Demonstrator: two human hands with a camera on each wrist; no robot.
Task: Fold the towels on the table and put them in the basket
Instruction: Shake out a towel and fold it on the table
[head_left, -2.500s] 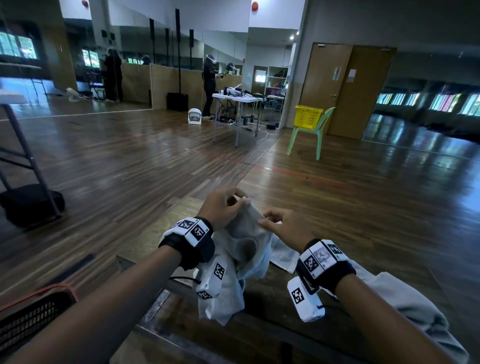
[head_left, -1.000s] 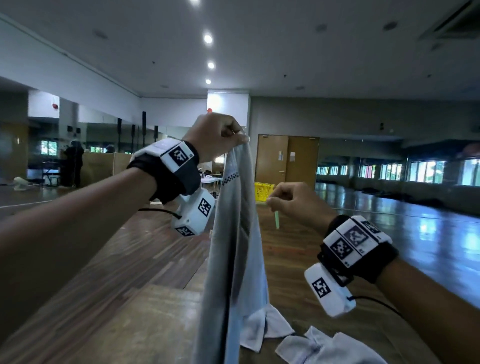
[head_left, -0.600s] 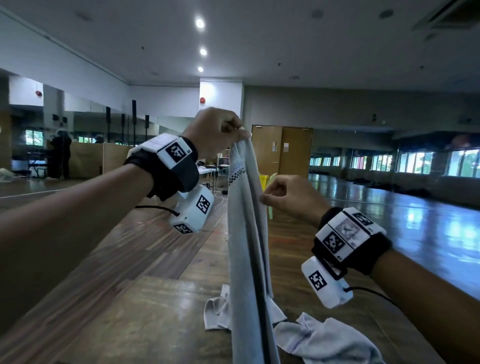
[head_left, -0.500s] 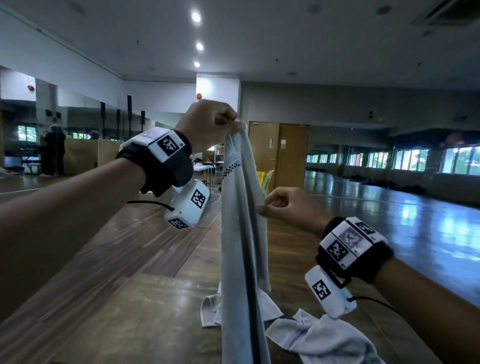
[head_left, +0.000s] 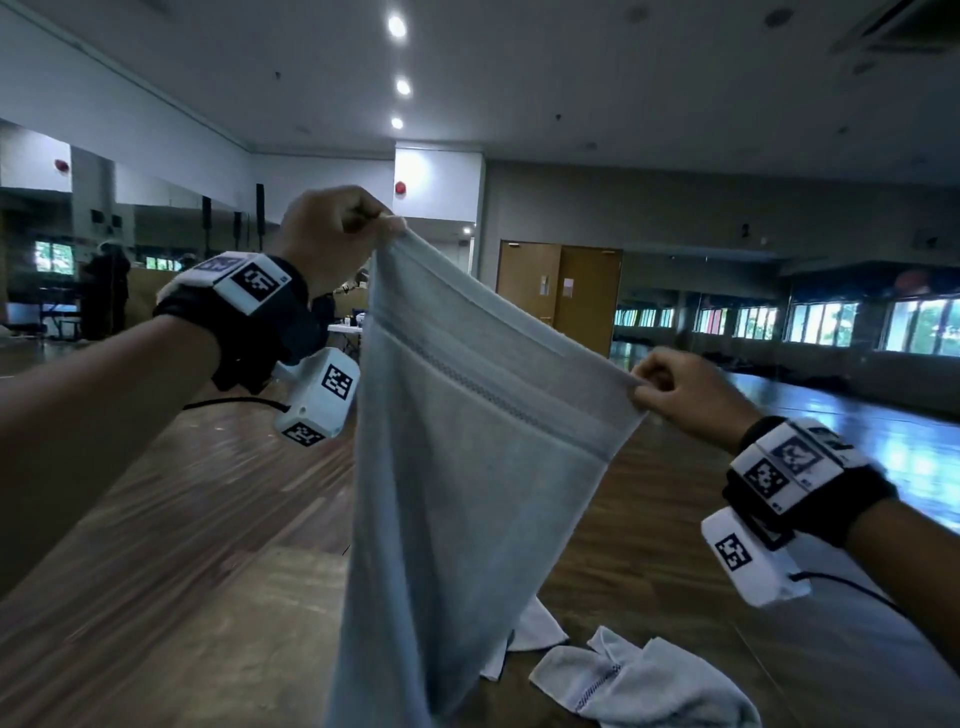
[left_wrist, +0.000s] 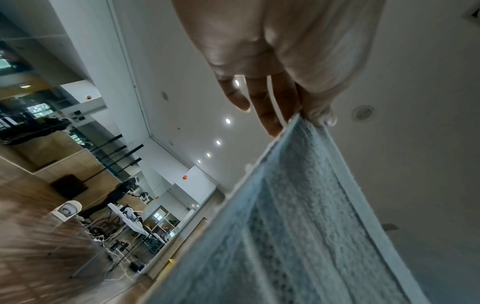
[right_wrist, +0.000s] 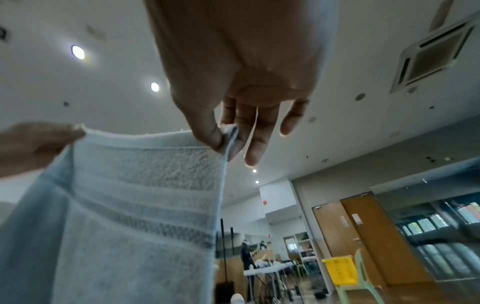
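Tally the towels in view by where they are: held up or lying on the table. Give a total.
Held up: 1, the pale blue towel, pinched at its top corners by the left hand and the right hand.
Lying on the table: 2, a crumpled white towel and a white towel partly hidden.
Total: 3.

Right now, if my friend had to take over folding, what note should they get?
Left hand: pinches one top corner of the grey towel, raised high.
Right hand: pinches the other top corner, held lower.
The towel hangs spread open in the air between them, not folded yet.
More towels: a crumpled white towel lies on the table, with another white piece partly hidden behind the hanging towel.
Basket: not in view.
Left to do: fold this towel, fold the others, put all in the basket.
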